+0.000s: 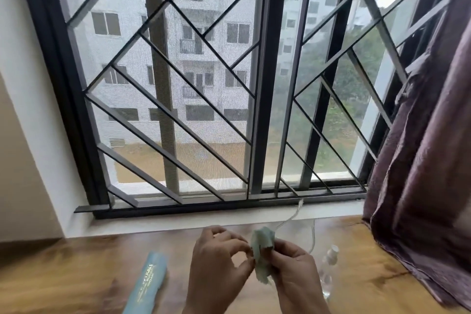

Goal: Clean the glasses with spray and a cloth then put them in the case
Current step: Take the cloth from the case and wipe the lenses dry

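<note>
- Grip: two hands, both closed on the one cloth. The right hand [293, 275] curls its fingers round the bunched pale-green cloth [261, 255]. The left hand [219, 262] pinches the cloth's left edge between thumb and forefinger, with the other fingers curled.
- The cloth is held above the worktop [76, 262] at lower centre. The glasses cannot be made out, and what the folds enclose is hidden.
- One case [147, 285], long and light blue with gold lettering, lies on the worktop to the left of the left hand and apart from it. Its inside does not show.
- One spray bottle [328, 265], clear with a white cap, sits just right of the right hand and is partly hidden by it. Whether it stands or lies, and what it contains, cannot be told.
- The worktop is brown wood grain and runs up to a white sill [178, 219].
- One white cable [290, 219] runs from the window's lower rail over the sill to the worktop behind the hands.
- One window [265, 84] has a dark frame and a grille [163, 115] of diagonal bars.
- One purple curtain [420, 160] hangs at the right, its hem resting on the worktop.
- Beyond the glass are a white apartment block [204, 33] and green trees [356, 71].
</note>
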